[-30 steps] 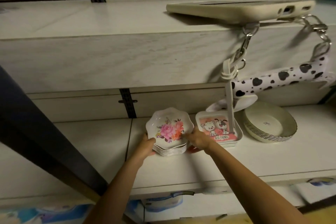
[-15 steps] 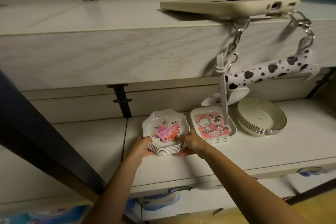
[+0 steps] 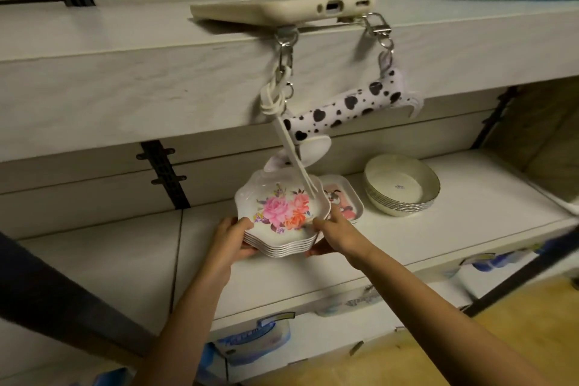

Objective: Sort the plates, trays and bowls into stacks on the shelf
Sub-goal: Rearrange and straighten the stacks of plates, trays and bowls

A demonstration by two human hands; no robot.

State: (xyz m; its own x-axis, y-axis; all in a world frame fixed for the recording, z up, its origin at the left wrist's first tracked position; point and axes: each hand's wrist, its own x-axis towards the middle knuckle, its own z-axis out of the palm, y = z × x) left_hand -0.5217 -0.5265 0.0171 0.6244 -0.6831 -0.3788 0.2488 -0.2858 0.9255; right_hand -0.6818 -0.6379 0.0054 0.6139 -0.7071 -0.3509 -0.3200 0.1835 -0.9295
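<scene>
The plates (image 3: 282, 213), flat on the shelf (image 3: 470, 213) beside the tray (image 3: 347, 200) a moment ago, now look raised and tipped toward the camera, overlapping the tray. I judge the stack is being repositioned, and the bowls (image 3: 404, 188) stand stacked to the right. The left hand (image 3: 230, 238) and right hand (image 3: 336, 233) clasp opposite sides, fingers (image 3: 246, 224) curled round the edge, thumbs on the top rim.

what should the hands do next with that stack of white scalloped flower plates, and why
Probably set the stack of white scalloped flower plates down on the bare white shelf just left of the pink cartoon trays. The left hand and right hand grip its sides, and the stack of cream round bowls already sits further right.
</scene>
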